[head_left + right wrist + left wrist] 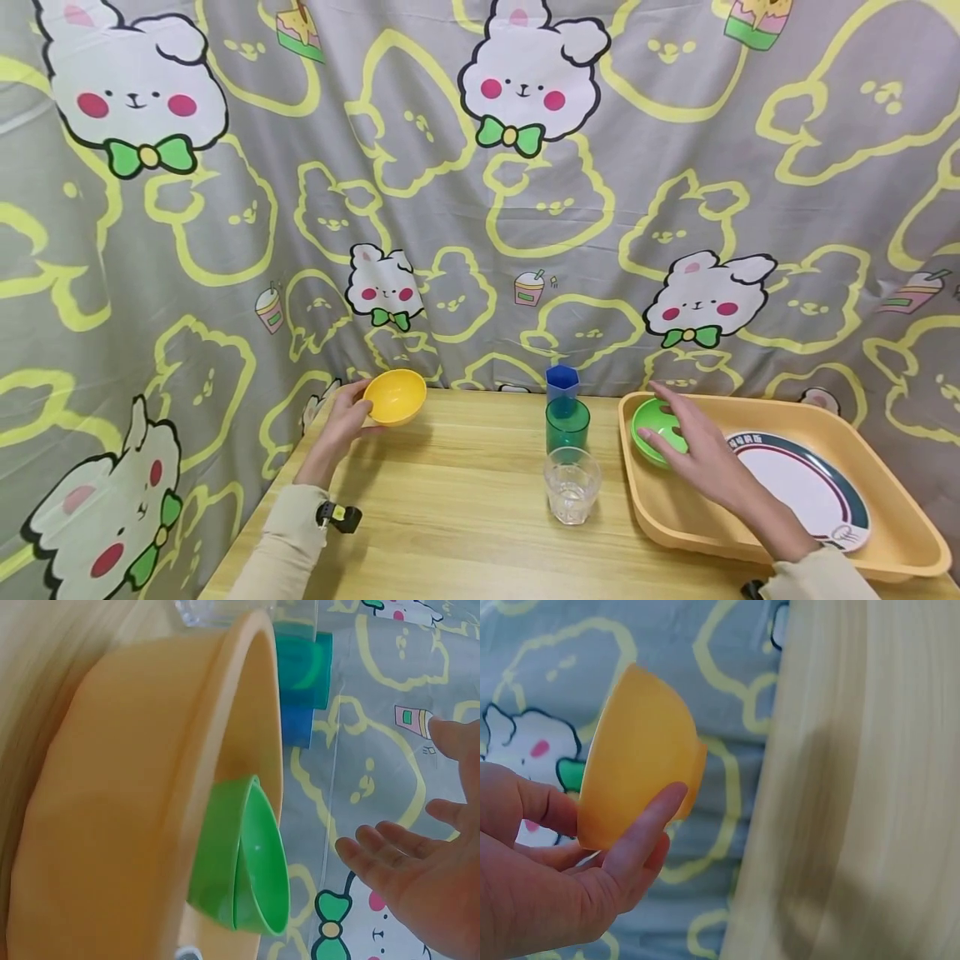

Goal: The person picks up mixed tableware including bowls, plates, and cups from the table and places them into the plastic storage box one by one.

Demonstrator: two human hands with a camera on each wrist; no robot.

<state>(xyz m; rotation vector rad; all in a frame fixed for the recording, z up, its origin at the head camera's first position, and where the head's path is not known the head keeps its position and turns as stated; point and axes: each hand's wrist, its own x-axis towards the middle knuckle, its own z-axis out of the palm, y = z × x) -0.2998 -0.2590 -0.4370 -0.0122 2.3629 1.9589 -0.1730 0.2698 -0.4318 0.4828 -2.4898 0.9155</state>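
Note:
My left hand [348, 419] grips a yellow bowl [395, 397] by its side, at the table's far left. In the left wrist view the thumb [549, 808] is at the rim and the fingers lie under the bowl [641, 754], which is held off the table. Over the left end of an orange basin [652, 521], my right hand [701, 454] is spread with nothing in it. Beneath it sit green bowls [651, 429]. The right wrist view shows two green bowls [262, 862] nested, with a gap between them and the right hand [420, 874].
A blue cup [562, 383], a green cup [567, 427] and a clear glass [572, 492] stand in a row left of the basin. Inside the basin lies a white plate [795, 492] with a dark green rim. A patterned curtain [450, 208] hangs behind the wooden table [465, 517].

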